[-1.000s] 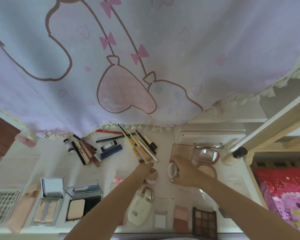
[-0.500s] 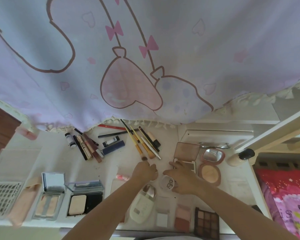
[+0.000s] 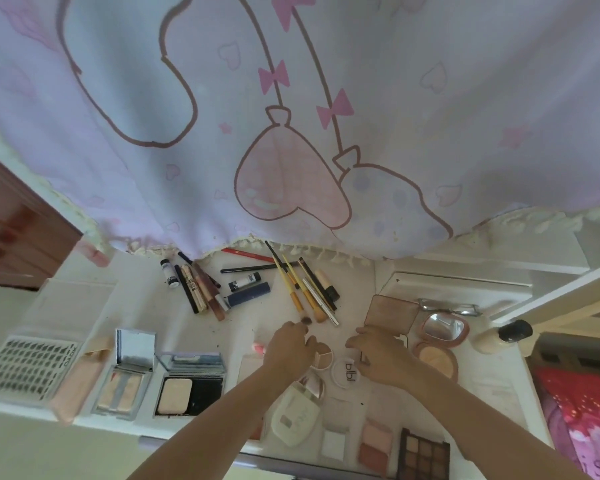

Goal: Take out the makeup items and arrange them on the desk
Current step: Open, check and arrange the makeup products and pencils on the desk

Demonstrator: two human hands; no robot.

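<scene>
White, the desk (image 3: 264, 317) carries makeup from its left edge to its right under a lilac cartoon-printed curtain (image 3: 291, 116). The left hand (image 3: 290, 351) pinches a small round segmented compact (image 3: 323, 355) mid-desk; the right hand (image 3: 381, 356) lies relaxed beside a round white jar lid (image 3: 346, 371).

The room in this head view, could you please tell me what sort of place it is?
Probably a bedroom or dorm corner with a makeup desk: a cartoon-print curtain hangs over it, pink bedding lies at right, and brushes and compacts cover the top.
</scene>
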